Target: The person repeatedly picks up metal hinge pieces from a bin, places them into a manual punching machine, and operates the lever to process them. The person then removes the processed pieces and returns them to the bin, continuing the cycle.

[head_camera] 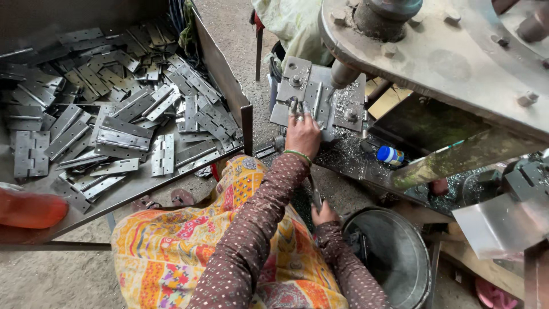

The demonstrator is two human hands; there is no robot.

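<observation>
My left hand (303, 134) reaches forward to the steel jig plate (343, 103) of a drill press, and its fingertips pinch a small metal hinge (296, 106) lying on the plate. The drill spindle (343, 73) stands just right of that hand. Lower down, beside my knee, my right hand (324, 214) is closed around a thin metal lever (315, 191) that runs up toward the machine. Both sleeves are brown with dots, and a green bangle sits on the left wrist. A patterned yellow cloth (171, 252) covers my lap.
A large steel tray (220, 63) at the left holds several loose hinges (120, 137). A metal bucket (400, 257) stands at the lower right. A blue and white bottle (390, 155) lies among metal shavings. An orange object (28, 209) rests at the tray's near corner.
</observation>
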